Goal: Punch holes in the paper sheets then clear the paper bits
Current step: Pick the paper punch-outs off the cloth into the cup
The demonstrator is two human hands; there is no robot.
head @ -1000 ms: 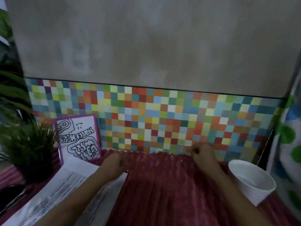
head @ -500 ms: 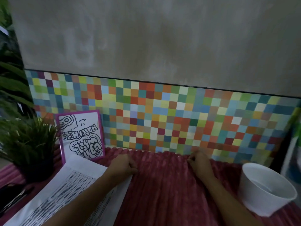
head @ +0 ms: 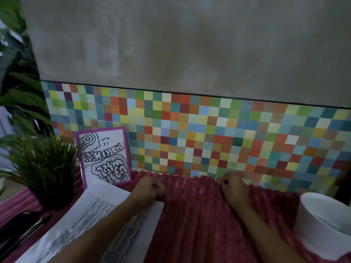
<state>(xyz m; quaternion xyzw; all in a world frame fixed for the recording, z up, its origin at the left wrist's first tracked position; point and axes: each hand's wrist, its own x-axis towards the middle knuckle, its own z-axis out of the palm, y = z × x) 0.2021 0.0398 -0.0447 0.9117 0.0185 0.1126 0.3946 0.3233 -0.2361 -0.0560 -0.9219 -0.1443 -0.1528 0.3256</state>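
Paper sheets (head: 85, 215) lie counter-left, partly under the forearm; left hand (head: 150, 188) fingers curled at their corner, right hand (head: 234, 187) fingers pinched together on the red cloth (head: 199, 221), presumably collecting bits for the white cup (head: 308, 232), none discernible.

No readable text. Pink-framed card (head: 103, 156) carries black bubble lettering, not decipherable. Paper sheets (head: 85, 213) show printed table rows, too blurred to read.

- Worktop (head: 199, 221): draped in ribbed red cloth.
- Printed paper sheets (head: 89, 226): lying flat, left.
- White paper cup (head: 321, 223): right.
- Potted plant (head: 47, 168), framed drawing (head: 105, 156): rear left.
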